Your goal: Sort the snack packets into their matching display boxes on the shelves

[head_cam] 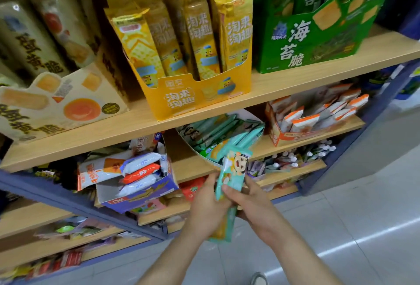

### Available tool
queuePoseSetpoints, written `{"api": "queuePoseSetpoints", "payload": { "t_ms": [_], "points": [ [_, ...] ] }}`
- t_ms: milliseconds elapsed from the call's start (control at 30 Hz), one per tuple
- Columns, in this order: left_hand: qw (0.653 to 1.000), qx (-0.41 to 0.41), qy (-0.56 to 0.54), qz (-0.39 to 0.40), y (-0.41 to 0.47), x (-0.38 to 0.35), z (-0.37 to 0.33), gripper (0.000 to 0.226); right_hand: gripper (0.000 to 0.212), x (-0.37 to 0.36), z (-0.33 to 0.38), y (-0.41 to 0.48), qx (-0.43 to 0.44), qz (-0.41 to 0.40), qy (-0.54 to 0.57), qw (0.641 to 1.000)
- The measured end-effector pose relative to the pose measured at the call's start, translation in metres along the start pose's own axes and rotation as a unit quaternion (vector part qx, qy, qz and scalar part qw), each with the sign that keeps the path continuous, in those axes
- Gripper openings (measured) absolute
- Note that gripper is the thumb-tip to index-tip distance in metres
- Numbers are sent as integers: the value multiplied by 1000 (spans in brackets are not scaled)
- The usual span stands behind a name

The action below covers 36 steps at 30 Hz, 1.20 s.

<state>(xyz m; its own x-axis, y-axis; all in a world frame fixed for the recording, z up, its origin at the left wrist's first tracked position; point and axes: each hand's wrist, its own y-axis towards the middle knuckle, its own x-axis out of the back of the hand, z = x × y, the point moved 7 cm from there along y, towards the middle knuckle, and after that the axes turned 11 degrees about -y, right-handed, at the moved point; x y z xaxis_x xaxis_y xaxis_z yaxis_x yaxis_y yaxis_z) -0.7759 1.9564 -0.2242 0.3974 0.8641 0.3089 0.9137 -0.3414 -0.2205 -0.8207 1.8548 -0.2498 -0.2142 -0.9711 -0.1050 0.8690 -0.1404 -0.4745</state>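
Near the second shelf, both hands are gripping one long mint-green snack packet [235, 167], held almost upright. Left hand [205, 205] is curling round its left edge; right hand [248, 202] is pinching it, thumb on the front. Packet top is overlapping the near wall of the mint display box [193, 148] holding matching packets. Tilted blue box [141, 196] is sitting left, orange-white box [293, 135] right.

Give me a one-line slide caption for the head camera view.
Left hand and right hand hold a mint-green snack packet in front of a display box of similar packets.
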Motion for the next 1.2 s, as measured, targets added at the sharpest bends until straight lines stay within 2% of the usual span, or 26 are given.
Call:
{"api": "queuePoseSetpoints", "payload": {
  "t_ms": [100,133,167,200,267,300,367,467,600,700,833,900,967,1100,1200],
  "points": [
    [988,70,-82,113,27,-17,10,58,28,35,-10,20,-18,-72,27,997],
    [985,90,-110,103,37,-14,14,59,30,48,-12,26,-15,-96,19,995],
    [990,90,-92,60,50,-4,16,54,34,61,-12,31,-10,-120,1,993],
    [997,73,-2,10,65,8,16,47,41,71,-10,35,0,-137,-21,990],
    [974,35,224,-25,87,16,13,44,61,85,-6,42,36,-147,-46,987],
    [959,21,281,-21,94,14,12,45,73,89,-2,44,62,-146,-49,986],
    [950,6,311,-11,102,5,14,45,83,94,3,50,105,-141,-53,983],
    [946,-36,322,-6,101,-13,18,44,74,93,8,56,115,-142,-71,981],
    [926,-109,360,24,97,-31,10,36,63,93,10,63,85,-143,-91,982],
    [898,-71,434,2,115,-13,7,32,66,92,10,68,78,-144,-58,985],
    [854,23,517,62,144,-10,10,28,69,90,6,72,54,-155,-27,986],
    [831,25,548,92,152,-15,7,24,67,90,0,75,23,-168,-5,986],
    [820,30,558,123,157,-22,10,24,55,89,-5,77,-4,-168,6,986],
    [840,83,520,132,162,-21,19,17,34,92,-6,75,-10,-169,7,985],
    [878,145,438,128,168,-12,22,33,27,97,-2,75,-12,-182,34,983]
  ]
}}
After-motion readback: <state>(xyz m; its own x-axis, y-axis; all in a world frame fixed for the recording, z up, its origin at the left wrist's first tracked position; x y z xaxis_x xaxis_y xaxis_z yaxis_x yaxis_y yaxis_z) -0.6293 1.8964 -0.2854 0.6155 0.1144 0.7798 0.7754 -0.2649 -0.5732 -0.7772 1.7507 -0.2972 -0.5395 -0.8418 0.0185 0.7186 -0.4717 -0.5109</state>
